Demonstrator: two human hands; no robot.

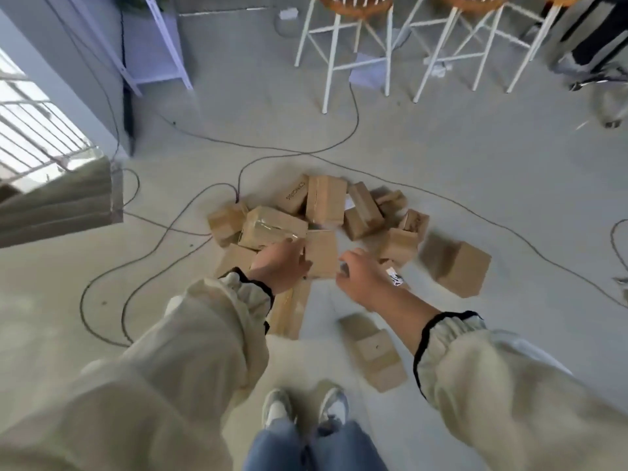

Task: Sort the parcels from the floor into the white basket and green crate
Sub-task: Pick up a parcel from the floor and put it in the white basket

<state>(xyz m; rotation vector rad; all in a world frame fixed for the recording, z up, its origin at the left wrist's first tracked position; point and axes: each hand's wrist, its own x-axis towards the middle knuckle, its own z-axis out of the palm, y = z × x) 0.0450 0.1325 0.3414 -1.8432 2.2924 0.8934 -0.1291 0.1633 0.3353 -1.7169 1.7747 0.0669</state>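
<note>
Several brown cardboard parcels (326, 202) lie in a loose pile on the pale floor ahead of my feet. My left hand (280, 266) grips the left side of a small parcel (321, 254) at the near edge of the pile. My right hand (363, 277) hovers just right of that parcel, fingers loosely curled, fingertips at its right edge, holding nothing I can see. A labelled parcel (394, 278) lies partly hidden under my right hand. Two single parcels lie apart, one to the right (457, 266) and one near my feet (373, 351). Neither the white basket nor the green crate is in view.
Dark cables (163, 239) loop over the floor around the pile. White-legged stools (343, 56) stand at the back, a white shelf frame (159, 49) at back left, and a beige curtain (68, 205) at left. Another person's legs (591, 39) show at top right.
</note>
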